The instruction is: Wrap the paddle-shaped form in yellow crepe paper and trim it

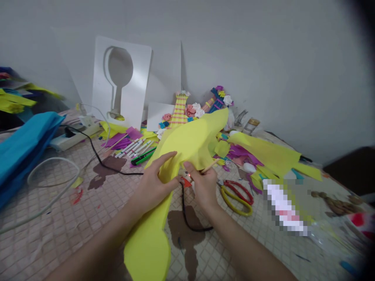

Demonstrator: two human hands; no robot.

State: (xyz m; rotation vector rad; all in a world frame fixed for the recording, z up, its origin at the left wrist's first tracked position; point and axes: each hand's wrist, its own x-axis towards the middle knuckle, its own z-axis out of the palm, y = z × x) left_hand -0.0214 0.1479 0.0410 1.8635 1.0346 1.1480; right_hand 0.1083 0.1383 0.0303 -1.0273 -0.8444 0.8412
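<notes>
A long yellow paper-covered shape (149, 242) with a narrow neck stands tilted in front of me, its wide upper end leaning away. My left hand (154, 185) grips it at the neck, thumb on the right side and fingers on the left. Loose yellow paper (202, 136) drapes over the upper part. Close to its right edge, my right hand (202, 183) is closed around a thin wooden stick (210, 166); the stick's other end is hidden. Beneath the hands are a small red scrap (186, 182) and a black cord (187, 218).
Scissors with red and yellow handles (237, 199) lie right of my right hand. A green utility knife (143, 156) and several markers (133, 148) lie left. Behind stand a white board with a cutout (137, 70) and paper-flower crafts (180, 109). Blue paper (32, 136) occupies the left.
</notes>
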